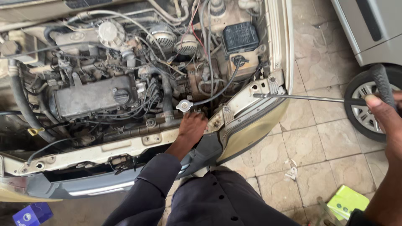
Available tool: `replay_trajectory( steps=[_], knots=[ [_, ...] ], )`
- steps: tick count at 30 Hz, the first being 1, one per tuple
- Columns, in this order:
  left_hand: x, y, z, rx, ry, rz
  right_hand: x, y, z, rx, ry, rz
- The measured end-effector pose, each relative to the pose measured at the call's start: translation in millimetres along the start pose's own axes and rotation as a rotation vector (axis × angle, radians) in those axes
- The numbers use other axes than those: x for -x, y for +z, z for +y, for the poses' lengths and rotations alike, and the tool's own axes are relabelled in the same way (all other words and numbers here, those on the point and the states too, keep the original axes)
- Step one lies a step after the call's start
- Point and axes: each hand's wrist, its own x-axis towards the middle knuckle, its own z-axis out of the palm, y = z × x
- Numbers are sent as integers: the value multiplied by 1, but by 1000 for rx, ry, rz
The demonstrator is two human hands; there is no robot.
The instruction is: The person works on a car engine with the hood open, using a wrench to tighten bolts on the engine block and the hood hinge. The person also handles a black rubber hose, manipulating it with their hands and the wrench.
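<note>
A: Position of the left hand (193, 127)?

B: Down inside the open engine bay, at the near edge, resting on the front crossmember (125, 148) just below the round metal radiator cap (184, 105). Fingers point away, into the bay. They lie close together and partly tucked behind hoses, so I cannot tell whether they grip anything. Dark sleeve (146, 184) runs from the wrist back toward the near side.

A: Right hand (387, 113)?

B: Far right of the view, over the tiled floor (310, 138). It is closed around the black ribbed handle (382, 83) of a long thin metal rod (301, 98). The rod runs level to the left; its tip sits at the white bracket (261, 88) on the right front corner of the car, just above the headlamp (247, 129).

A: Surroundings in the bay?

B: Grey valve cover (94, 97) with a black oil filler cap (121, 96) lies left of the left hand. A black fuse box lid (240, 37) is at the far right of the bay, with a pale reservoir beneath it. A yellow dipstick loop (35, 131) shows at the left edge. Hoses and wires cross everywhere.

A: Outside the car?

B: A second car's wheel (364, 109) stands behind the right hand, partly hidden by it. A yellow-green box (346, 201) lies on the tiles at near right. A blue box (32, 214) sits at the near left corner, under the bumper (83, 188). Scraps of paper lie on the tiles between the headlamp and the green box.
</note>
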Motion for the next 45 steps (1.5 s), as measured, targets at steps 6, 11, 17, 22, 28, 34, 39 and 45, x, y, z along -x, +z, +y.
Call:
replay_trajectory(
  steps=[6, 11, 17, 22, 28, 34, 39, 45],
  knots=[
    [3, 28, 0, -68, 61, 322, 3, -8, 2, -123, -72, 65],
    [5, 38, 10, 4, -137, 283, 8, -16, -9, -302, 9, 62],
    [26, 23, 35, 190, -341, 490, 5, -32, -17, -250, -7, 118],
    [40, 12, 55, 369, -478, 618, 20, -60, -16, -336, 72, 146],
    [65, 13, 108, 561, -460, 792, 33, -55, -6, -336, -31, 195],
    [8, -7, 127, 636, -429, 726, -15, -51, -4, -158, -180, 86],
    [-49, -3, 138, 528, -602, 653, -82, -39, -1, -135, -390, -24],
    [-81, 31, 146, 303, -651, 554, -143, -17, -17, -47, -547, -182]
  ],
)
